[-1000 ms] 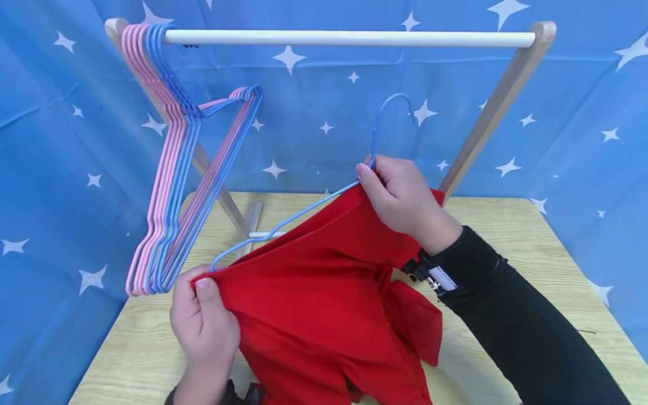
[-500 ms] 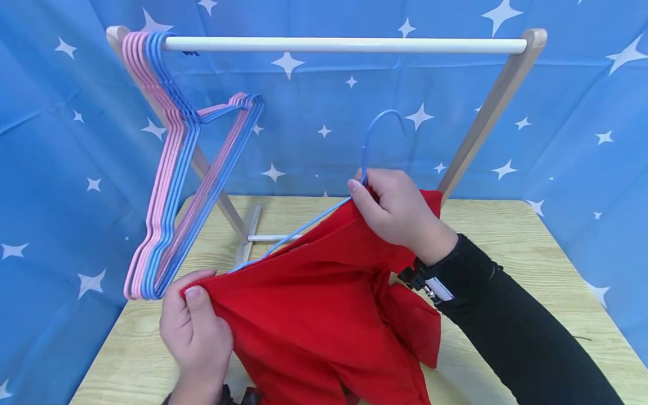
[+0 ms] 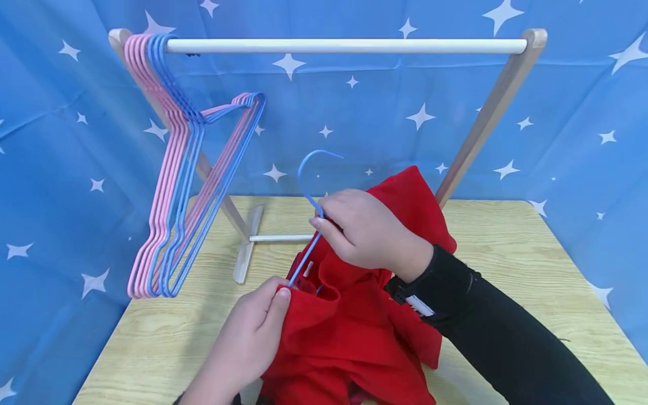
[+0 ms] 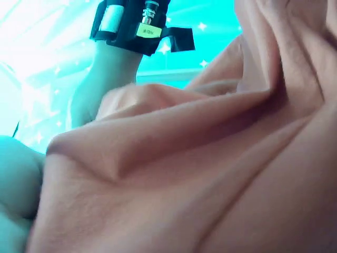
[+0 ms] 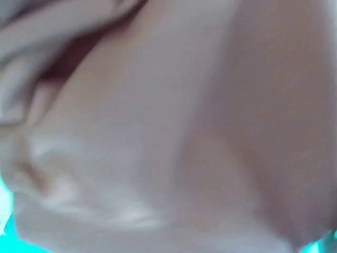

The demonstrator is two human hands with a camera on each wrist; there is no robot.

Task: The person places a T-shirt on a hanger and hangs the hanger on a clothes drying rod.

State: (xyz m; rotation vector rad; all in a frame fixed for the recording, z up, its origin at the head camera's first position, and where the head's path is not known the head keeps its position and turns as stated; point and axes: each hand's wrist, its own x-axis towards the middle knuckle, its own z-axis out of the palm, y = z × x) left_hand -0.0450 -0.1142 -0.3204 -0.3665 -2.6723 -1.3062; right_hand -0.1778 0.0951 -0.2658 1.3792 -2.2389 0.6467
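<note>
Shows nearest, in front of the rack, a red garment bunched over the counter, running out past the head view's bottom edge; fills much of both wrist views with cloth, blurred in the right one. Pinches the garment's edge with the left hand, before the rack's left half, with the thumb on top and fingers drawn in; cannot tell whether wire is caught there too. Holds a blue hanger by its neck with the right hand, closer to the rack's middle, between thumb and curled fingers; reaches in with a black sleeve from the rack's right side.

Slants the visible wire, long axis from neck toward the near left of the rack, down into the garment's opening. Points the hook up toward the rack's bar, with its tip bent toward the right post.

Leaves open room between hook and bar, and from hook to the row of pink and blue hangers at the rack's left end. Spreads the counter's side edges outside the rack's posts, before a starry blue curtain.
</note>
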